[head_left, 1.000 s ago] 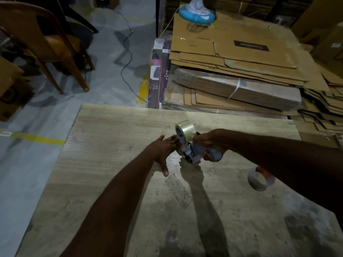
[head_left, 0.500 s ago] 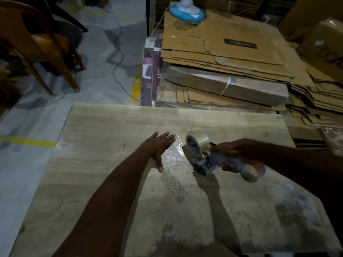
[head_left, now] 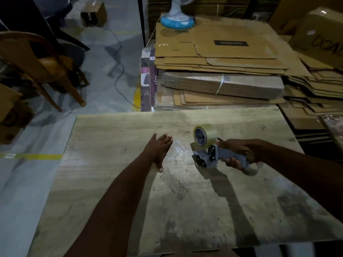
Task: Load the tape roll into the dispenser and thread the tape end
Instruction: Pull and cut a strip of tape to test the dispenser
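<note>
A grey tape dispenser [head_left: 207, 156] is held a little above the wooden table [head_left: 111, 182], with my right hand [head_left: 239, 153] wrapped around its handle. A clear tape roll [head_left: 205, 134] sits on the dispenser's hub. A strip of clear tape [head_left: 179, 149] stretches from the dispenser's front toward my left hand [head_left: 158, 147], which lies flat on the table with fingers spread, fingertips at the strip's end. An empty tape core [head_left: 253, 168] lies on the table, partly hidden under my right hand.
Stacks of flattened cardboard [head_left: 222, 58] lie beyond the table's far edge, with a blue fan base [head_left: 176, 21] on top. A wooden chair [head_left: 42, 67] and a cable [head_left: 118, 71] are on the floor at the left.
My right hand has pulled the dispenser to the right, away from my left hand, drawing out a strip of tape. My left hand stayed flat on the table.
</note>
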`<state>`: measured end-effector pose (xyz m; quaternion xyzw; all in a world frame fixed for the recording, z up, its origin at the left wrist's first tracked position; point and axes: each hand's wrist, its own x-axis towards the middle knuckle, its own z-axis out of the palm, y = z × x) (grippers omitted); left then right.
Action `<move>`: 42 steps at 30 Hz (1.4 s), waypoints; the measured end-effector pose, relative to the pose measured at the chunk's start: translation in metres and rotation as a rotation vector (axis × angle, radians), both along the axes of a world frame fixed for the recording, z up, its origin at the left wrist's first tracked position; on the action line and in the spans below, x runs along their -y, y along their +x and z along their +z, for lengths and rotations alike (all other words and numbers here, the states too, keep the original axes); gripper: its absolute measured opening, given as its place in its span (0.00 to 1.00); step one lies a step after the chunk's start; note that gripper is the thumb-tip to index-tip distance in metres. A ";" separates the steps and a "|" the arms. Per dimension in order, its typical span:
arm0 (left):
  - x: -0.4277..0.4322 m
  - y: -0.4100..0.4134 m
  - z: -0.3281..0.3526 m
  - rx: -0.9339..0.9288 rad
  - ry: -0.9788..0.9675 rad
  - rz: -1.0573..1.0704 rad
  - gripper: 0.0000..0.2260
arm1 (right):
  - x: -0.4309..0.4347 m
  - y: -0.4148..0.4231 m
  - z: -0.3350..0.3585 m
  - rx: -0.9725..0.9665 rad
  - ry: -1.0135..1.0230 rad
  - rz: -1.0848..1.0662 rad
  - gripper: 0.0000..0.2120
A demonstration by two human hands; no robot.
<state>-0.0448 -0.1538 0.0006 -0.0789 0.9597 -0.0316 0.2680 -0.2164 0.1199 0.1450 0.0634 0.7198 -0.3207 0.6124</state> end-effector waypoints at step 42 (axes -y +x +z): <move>-0.044 0.025 -0.006 -0.167 0.027 0.233 0.50 | 0.008 0.003 -0.156 0.373 -0.838 -0.991 0.26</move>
